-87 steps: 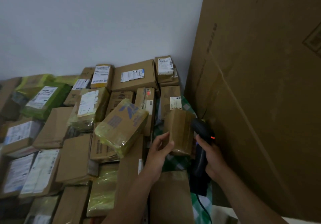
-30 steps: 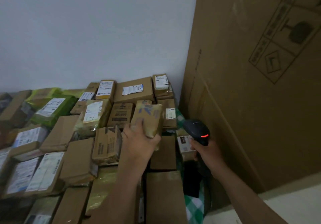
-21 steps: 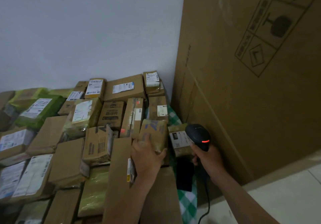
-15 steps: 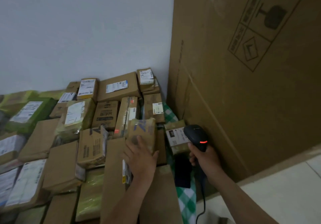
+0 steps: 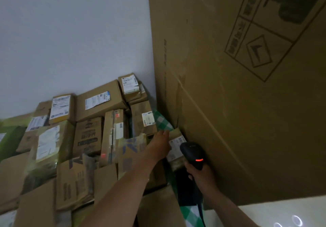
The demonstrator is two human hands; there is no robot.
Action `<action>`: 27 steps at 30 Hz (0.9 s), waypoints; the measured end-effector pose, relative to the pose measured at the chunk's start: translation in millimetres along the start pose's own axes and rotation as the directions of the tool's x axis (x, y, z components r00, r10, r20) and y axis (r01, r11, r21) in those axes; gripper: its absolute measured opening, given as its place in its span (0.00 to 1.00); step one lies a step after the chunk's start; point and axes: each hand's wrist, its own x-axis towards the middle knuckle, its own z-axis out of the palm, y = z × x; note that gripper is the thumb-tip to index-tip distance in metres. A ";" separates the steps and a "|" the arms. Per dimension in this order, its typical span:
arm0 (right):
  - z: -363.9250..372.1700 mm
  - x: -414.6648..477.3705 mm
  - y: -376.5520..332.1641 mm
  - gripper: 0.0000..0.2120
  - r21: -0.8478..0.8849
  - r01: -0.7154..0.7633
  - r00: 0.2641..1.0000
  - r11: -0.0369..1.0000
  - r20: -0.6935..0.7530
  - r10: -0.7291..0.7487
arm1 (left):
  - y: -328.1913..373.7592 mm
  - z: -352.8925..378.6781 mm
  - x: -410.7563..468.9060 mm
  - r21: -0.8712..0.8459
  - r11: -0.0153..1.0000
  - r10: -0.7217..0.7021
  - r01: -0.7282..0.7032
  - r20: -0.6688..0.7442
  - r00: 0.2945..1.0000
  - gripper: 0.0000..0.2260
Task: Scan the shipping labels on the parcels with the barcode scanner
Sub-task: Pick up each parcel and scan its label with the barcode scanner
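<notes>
Left hand [image 5: 159,145] reaches forward, fingers fairly straight, tips against the left edge of a small brown parcel [image 5: 177,134]. I can't tell whether the thumb grips. Its white shipping label [image 5: 173,149] faces up between the hands. Right hand [image 5: 201,175] is wrapped round the black barcode scanner [image 5: 192,153], red light on, head beside the label. A big carton [image 5: 247,103] stands right of both hands.

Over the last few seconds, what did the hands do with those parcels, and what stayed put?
The left hand set down the blue-printed parcel it carried, let go, and moved right to the small labelled parcel beside the big cardboard box; a grip isn't clear yet. The right hand kept holding the barcode scanner, red light on, by that parcel. The other parcels look unmoved.
</notes>
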 end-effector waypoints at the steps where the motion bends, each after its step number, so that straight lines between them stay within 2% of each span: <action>1: 1.7 3.6 0.6 0.12 -0.014 -0.006 1.000 1.000 -0.002 0.006 | -1.6 0.9 7.8 0.021 1.000 0.002 -0.003 0.042 0.999 0.29; 4: 6.3 10.7 0.8 0.14 -0.013 -0.004 1.000 1.000 -0.007 0.004 | -8.8 6.2 21.9 0.059 0.998 -0.003 -0.004 0.112 0.994 0.25; 7: 7.2 12.8 3.6 0.15 0.016 -0.001 1.000 1.000 -0.022 0.002 | -15.1 7.5 29.3 0.096 0.995 0.021 -0.031 0.103 0.995 0.21; 11: 7.3 5.6 6.2 0.09 0.038 0.001 0.999 0.999 -0.035 0.000 | -17.7 0.9 33.2 0.151 0.988 0.005 -0.026 0.136 0.991 0.21; 16: 10.0 -5.4 2.9 0.19 0.040 0.009 0.995 0.999 -0.097 -0.005 | -11.7 -24.7 25.4 0.037 0.999 0.025 -0.023 -0.037 0.999 0.19; 20: 13.6 -19.7 -15.5 0.16 0.082 0.090 0.989 0.993 -0.128 -0.079 | -7.1 -58.4 6.1 -0.246 0.969 0.000 -0.025 -0.101 0.995 0.14; 22: 13.7 -29.1 -26.1 0.12 0.120 0.147 0.982 0.982 -0.135 -0.130 | -8.6 -71.2 -8.4 -0.431 0.901 -0.012 -0.045 -0.128 0.992 0.13; 25: 12.6 -44.9 -39.8 0.10 0.186 0.208 0.975 0.960 -0.124 -0.187 | -13.1 -81.9 -36.1 -0.735 0.675 -0.051 -0.057 -0.124 0.991 0.16; 27: 11.2 -53.8 -47.3 0.10 0.209 0.238 0.970 0.948 -0.106 -0.220 | -18.3 -83.5 -53.4 -0.839 0.542 -0.064 -0.054 -0.105 0.992 0.17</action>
